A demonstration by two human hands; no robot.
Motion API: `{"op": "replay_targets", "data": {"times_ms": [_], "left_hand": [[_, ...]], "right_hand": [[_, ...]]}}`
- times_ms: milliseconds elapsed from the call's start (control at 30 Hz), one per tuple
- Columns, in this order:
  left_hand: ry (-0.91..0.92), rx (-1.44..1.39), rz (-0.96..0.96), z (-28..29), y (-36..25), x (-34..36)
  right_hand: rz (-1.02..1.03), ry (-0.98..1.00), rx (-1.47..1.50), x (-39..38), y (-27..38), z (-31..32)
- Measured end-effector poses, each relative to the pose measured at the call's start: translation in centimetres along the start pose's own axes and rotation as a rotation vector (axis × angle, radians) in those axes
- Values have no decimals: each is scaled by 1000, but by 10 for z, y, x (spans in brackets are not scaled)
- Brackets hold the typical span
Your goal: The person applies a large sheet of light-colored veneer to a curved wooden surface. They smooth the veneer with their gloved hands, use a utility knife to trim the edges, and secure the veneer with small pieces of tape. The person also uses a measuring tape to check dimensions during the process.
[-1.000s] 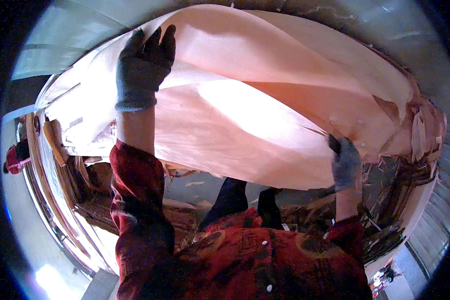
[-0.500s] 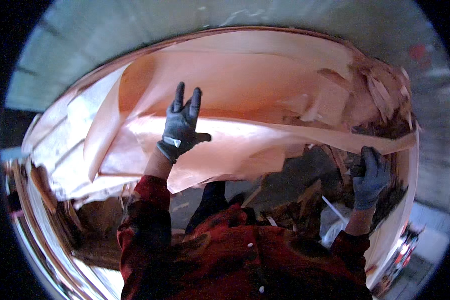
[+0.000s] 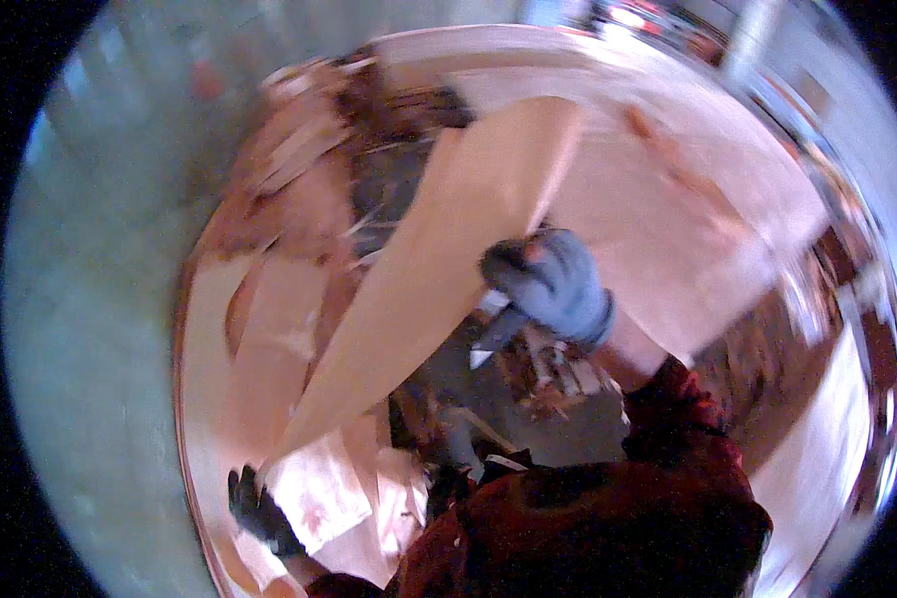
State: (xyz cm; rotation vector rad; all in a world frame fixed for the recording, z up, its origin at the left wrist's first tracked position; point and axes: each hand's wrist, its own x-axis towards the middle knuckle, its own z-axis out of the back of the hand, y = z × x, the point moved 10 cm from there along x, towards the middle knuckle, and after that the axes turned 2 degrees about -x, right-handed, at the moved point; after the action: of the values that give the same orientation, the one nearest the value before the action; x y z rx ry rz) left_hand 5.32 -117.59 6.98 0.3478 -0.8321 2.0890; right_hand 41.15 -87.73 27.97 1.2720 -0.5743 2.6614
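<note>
A long, thin tan sheet that looks like wood veneer (image 3: 419, 269) slants across the middle, wide at the top and narrowing toward the lower left. My right hand (image 3: 563, 289), in a grey glove, is closed on its right edge. A dark piece with a pale pointed tip (image 3: 481, 356) juts out below the same hand; its kind is unclear. At the lower left, my left hand (image 3: 259, 513), in a dark grey glove, has its fingers stretched out beside the sheet's narrow end. Whether it touches the sheet I cannot tell.
Broad veneer-like sheets (image 3: 688, 199) lie at the right, with more layers (image 3: 209, 379) at the left. Torn scraps (image 3: 553, 369) litter the dark gap in front of me. A grey floor (image 3: 100, 329) stretches along the left, and a pale post (image 3: 752, 40) stands far right.
My view has swung to the right. The right hand has come to the middle, lifting the sheet by its edge; the left hand is now low at the left.
</note>
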Motion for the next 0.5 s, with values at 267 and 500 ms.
{"op": "replay_targets", "data": {"times_ms": [267, 500], "left_hand": [[57, 49, -639, -19, -153, 63], [-36, -93, -936, 5, -294, 58]], "right_hand": [[-317, 259, -401, -120, 19, 128], [-607, 323, -553, -189, 32, 237]]}}
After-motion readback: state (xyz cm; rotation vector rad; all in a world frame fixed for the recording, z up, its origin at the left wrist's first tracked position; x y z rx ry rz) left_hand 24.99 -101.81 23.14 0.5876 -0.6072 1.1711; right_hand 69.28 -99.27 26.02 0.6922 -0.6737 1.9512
